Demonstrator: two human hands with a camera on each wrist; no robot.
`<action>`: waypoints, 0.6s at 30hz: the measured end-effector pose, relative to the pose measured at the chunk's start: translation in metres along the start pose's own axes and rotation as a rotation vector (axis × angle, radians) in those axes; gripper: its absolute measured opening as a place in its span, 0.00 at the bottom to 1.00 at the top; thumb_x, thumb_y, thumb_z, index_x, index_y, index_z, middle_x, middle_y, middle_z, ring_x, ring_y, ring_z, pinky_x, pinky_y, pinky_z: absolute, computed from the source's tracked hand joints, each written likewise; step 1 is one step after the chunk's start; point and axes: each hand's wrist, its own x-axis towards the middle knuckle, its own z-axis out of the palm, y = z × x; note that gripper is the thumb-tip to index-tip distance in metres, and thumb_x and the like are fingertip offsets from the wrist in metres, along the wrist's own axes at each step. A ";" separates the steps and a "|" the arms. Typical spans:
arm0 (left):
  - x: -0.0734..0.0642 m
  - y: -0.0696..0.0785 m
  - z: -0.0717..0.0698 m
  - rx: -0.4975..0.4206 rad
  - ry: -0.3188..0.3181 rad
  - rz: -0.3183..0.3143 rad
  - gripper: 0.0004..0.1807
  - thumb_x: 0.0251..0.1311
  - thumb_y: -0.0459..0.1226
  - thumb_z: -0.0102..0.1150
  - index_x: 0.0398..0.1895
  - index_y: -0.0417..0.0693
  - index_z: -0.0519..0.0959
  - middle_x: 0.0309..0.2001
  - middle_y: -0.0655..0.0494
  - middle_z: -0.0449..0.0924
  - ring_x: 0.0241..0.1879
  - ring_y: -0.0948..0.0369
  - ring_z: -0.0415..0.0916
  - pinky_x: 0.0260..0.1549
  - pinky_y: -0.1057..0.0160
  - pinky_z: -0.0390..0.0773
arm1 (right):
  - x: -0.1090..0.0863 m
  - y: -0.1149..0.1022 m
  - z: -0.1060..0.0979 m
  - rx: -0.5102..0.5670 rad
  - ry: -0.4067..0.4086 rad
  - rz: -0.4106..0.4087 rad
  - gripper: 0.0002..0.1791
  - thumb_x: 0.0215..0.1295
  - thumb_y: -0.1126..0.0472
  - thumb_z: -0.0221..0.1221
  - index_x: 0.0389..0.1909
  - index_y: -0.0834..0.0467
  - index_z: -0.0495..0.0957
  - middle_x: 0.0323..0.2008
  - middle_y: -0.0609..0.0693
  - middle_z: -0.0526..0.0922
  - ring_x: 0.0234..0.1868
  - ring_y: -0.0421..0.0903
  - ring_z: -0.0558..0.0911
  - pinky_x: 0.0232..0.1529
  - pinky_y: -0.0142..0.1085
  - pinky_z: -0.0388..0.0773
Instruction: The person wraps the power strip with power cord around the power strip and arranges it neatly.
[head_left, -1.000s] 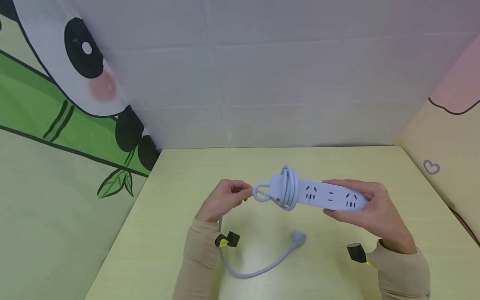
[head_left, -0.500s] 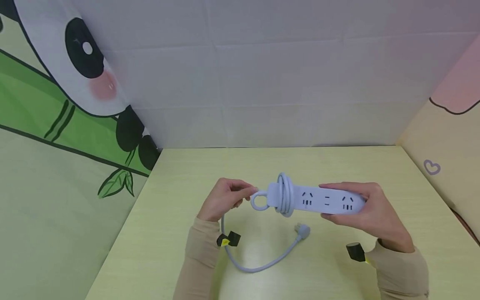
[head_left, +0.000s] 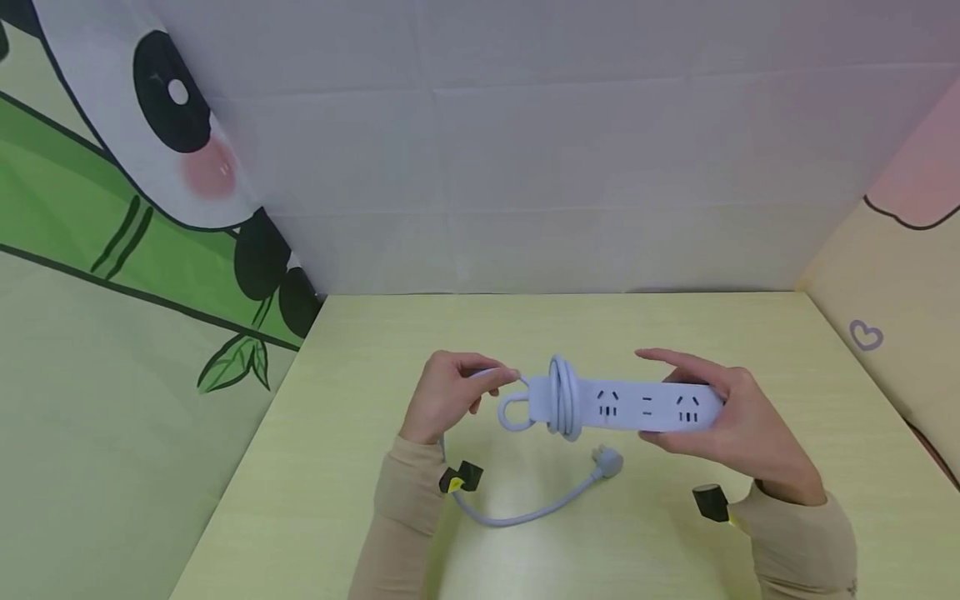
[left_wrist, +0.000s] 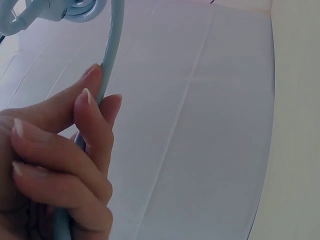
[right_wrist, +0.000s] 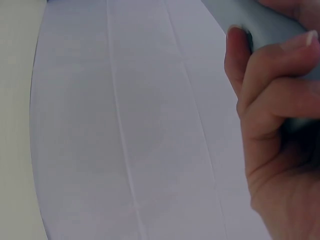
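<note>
A white power strip (head_left: 630, 406) is held level above the table in the head view, its socket face toward me. My right hand (head_left: 738, 425) grips its right end, with the index finger raised off the upper edge. White cord (head_left: 564, 398) is wound in several turns round the strip's left end, beside a small loop. My left hand (head_left: 453, 396) pinches the cord just left of those turns. In the left wrist view the cord (left_wrist: 114, 40) runs between thumb and fingertips and down through the palm. The free end curves below to a plug (head_left: 608, 461).
Beneath the hands lies a pale wooden table (head_left: 375, 333). A light grey wall covering (head_left: 562, 167) stands along its far edge, with a cartoon-printed panel (head_left: 150, 250) at left and a beige panel (head_left: 885, 275) at right.
The power strip has shifted slightly left and down and come level. The right index finger has lifted off it. The hanging cord's lowest bend has risen, and the left hand has moved slightly right.
</note>
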 end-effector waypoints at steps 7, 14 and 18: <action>0.000 -0.001 0.005 0.014 0.089 0.025 0.09 0.50 0.48 0.78 0.28 0.57 0.90 0.26 0.55 0.85 0.18 0.59 0.73 0.19 0.65 0.74 | 0.000 -0.003 0.000 -0.032 0.002 0.020 0.60 0.43 0.71 0.79 0.77 0.42 0.60 0.34 0.46 0.88 0.30 0.45 0.84 0.32 0.35 0.80; 0.002 -0.003 0.006 0.084 0.166 0.011 0.15 0.43 0.53 0.82 0.22 0.55 0.87 0.17 0.57 0.78 0.18 0.59 0.74 0.18 0.64 0.74 | 0.000 0.003 0.001 -0.022 -0.037 -0.011 0.45 0.44 0.71 0.78 0.67 0.47 0.75 0.39 0.45 0.88 0.33 0.43 0.85 0.32 0.34 0.81; 0.001 -0.001 0.006 0.039 0.137 -0.002 0.14 0.46 0.51 0.80 0.25 0.55 0.88 0.21 0.54 0.80 0.18 0.60 0.72 0.21 0.64 0.76 | 0.001 0.006 0.001 -0.002 -0.077 -0.047 0.31 0.46 0.72 0.77 0.54 0.50 0.85 0.43 0.45 0.89 0.35 0.43 0.86 0.32 0.34 0.82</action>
